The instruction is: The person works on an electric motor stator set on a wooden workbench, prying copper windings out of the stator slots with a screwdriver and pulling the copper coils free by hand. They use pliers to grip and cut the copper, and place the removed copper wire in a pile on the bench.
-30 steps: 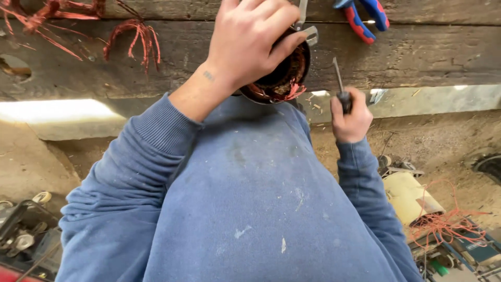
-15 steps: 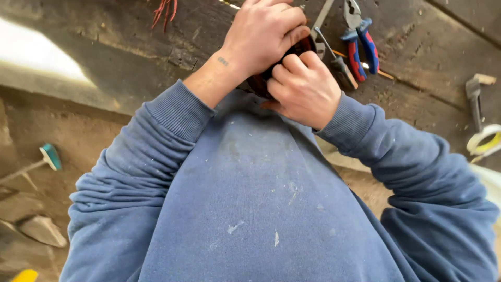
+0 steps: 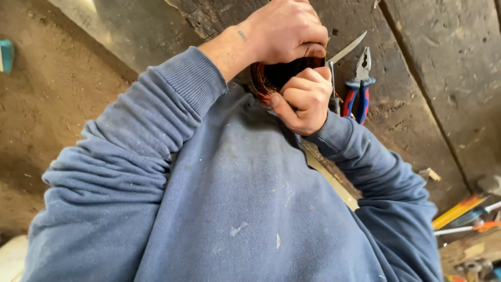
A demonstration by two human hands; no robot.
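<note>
Rough wooden bench [image 3: 417, 78] upper right; my left hand [image 3: 287, 31] clamps the wound coil [image 3: 271, 78], right hand [image 3: 302, 99] fisted on a screwdriver [image 3: 332, 86]; next, careful prying.

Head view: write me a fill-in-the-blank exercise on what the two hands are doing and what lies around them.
1. The left hand grips the top of a dark round part wound with ____-coloured wire.
2. The right hand is closed around a thin metal tool, pressed against the ____ part.
3. The pliers with red and blue handles lie on the ____ workbench.
4. Both arms wear a ____ sweatshirt.

Missing words: copper; round; wooden; blue
</note>
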